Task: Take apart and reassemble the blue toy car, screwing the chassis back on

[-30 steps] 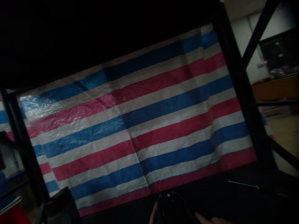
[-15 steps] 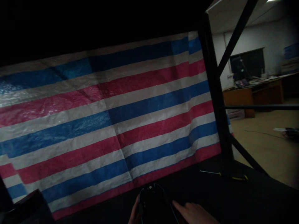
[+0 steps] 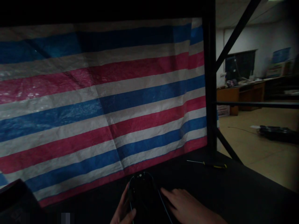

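Observation:
A long dark device (image 3: 145, 199) with a rounded far end and a thin bluish edge line lies at the bottom middle, its kind too dark to make out. My left hand (image 3: 123, 207) grips its left side, fingers along the edge and thumb over the near part. On the other side my right hand (image 3: 181, 202) is closed against the right edge, index finger reaching forward and the other fingers curled. The device's near end is cut off by the picture. A screwdriver (image 3: 215, 165) with a black and yellow handle lies apart on the table, to the right.
The black table (image 3: 245, 189) ends at a slanting right edge. Behind it hangs a striped tarp (image 3: 140, 102), beside a dark metal frame post (image 3: 211, 93). A dark box-like object (image 3: 20, 202) stands at the lower left. Beyond the frame is a wooden desk (image 3: 227, 98).
The view has shifted, so the tarp, device and screwdriver sit further left and higher. More of both hands shows, and my left thumb is now visible on the device.

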`<state>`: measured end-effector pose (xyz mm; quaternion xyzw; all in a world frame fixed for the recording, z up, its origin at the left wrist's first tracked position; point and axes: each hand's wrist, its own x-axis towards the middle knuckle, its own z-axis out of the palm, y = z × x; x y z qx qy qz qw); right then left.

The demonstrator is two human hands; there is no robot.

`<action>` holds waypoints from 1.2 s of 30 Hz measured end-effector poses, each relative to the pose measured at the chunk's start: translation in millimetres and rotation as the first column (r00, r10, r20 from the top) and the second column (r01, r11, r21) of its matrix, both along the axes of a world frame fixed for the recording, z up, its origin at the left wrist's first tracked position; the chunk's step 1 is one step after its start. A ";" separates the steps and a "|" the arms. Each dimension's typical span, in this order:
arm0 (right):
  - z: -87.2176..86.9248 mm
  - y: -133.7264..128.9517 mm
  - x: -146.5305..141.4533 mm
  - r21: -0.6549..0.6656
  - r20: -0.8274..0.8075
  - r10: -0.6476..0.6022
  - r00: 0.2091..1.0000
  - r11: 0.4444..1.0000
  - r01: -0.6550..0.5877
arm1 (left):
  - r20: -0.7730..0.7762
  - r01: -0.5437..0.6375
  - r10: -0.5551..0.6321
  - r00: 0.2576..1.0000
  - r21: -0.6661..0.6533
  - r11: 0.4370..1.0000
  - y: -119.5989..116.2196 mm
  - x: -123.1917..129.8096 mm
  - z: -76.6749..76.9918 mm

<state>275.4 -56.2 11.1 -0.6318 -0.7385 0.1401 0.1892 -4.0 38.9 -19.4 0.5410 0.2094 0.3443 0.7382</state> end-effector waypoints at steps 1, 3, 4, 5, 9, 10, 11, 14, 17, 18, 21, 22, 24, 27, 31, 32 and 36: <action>-0.3 -1.1 0.5 0.006 0.004 0.006 1.000 1.000 -0.006 | 0.001 -0.008 0.008 1.000 -0.019 1.000 -4.6 1.1 4.5; 0.4 -2.8 1.7 0.007 0.028 0.012 1.000 1.000 -0.012 | -0.006 -0.019 0.019 1.000 -0.047 0.999 -12.5 3.2 13.8; 1.9 -3.5 2.3 -0.002 0.045 0.012 0.999 1.000 -0.012 | -0.019 -0.025 0.024 1.000 -0.052 0.998 -15.8 4.2 18.5; 4.0 -3.9 2.8 -0.010 0.060 0.015 0.998 1.000 -0.014 | -0.036 -0.033 0.031 0.999 -0.048 0.998 -18.8 5.0 23.1; 14.7 -4.4 4.5 -0.046 0.117 0.056 0.992 0.998 -0.050 | -0.085 -0.060 0.058 0.995 -0.028 0.998 -26.8 8.1 36.0; 16.6 -4.5 5.0 -0.048 0.134 0.054 0.990 0.998 -0.048 | -0.087 -0.065 0.062 0.994 -0.030 0.997 -27.9 8.8 37.7; 18.0 -4.7 5.6 -0.059 0.143 0.057 0.988 0.997 -0.049 | -0.092 -0.063 0.060 0.994 -0.031 0.998 -28.8 9.5 39.0; 19.7 -6.1 8.3 -0.100 0.160 0.059 0.985 0.994 -0.043 | -0.130 -0.086 0.084 0.988 -0.012 0.996 -30.0 11.1 41.4; 18.3 -6.6 11.7 -0.131 0.164 0.065 0.984 0.990 -0.043 | -0.157 -0.111 0.111 0.981 0.010 0.994 -28.5 13.1 41.4; 17.5 -6.4 12.8 -0.136 0.163 0.064 0.985 0.990 -0.042 | -0.153 -0.112 0.112 0.982 0.007 0.994 -27.4 13.8 40.5; 14.9 -5.9 15.4 -0.146 0.154 0.073 0.985 0.988 -0.051 | -0.132 -0.092 0.092 0.987 0.010 0.996 -24.1 15.4 35.6; 14.3 -5.9 15.9 -0.146 0.152 0.077 0.985 0.988 -0.055 | -0.127 -0.085 0.086 0.988 0.013 0.996 -23.4 15.4 33.9; 13.2 -6.1 16.9 -0.142 0.148 0.086 0.985 0.988 -0.065 | -0.116 -0.070 0.073 0.991 0.027 0.997 -22.9 15.1 31.6; 11.2 -5.9 18.3 -0.133 0.148 0.097 0.984 0.988 -0.077 | -0.106 -0.065 0.070 0.992 0.053 0.996 -23.6 14.7 31.0; 9.7 -5.0 19.0 -0.119 0.160 0.099 0.982 0.990 -0.081 | -0.110 -0.063 0.068 0.992 0.047 0.997 -23.6 15.1 31.5; 9.9 -5.0 18.8 -0.117 0.165 0.100 0.981 0.990 -0.081 | -0.112 -0.063 0.068 0.991 0.047 0.997 -23.4 15.2 31.4; 10.7 -5.5 17.8 -0.105 0.186 0.097 0.978 0.991 -0.078 | -0.127 -0.062 0.069 0.990 0.057 0.996 -23.4 15.3 32.2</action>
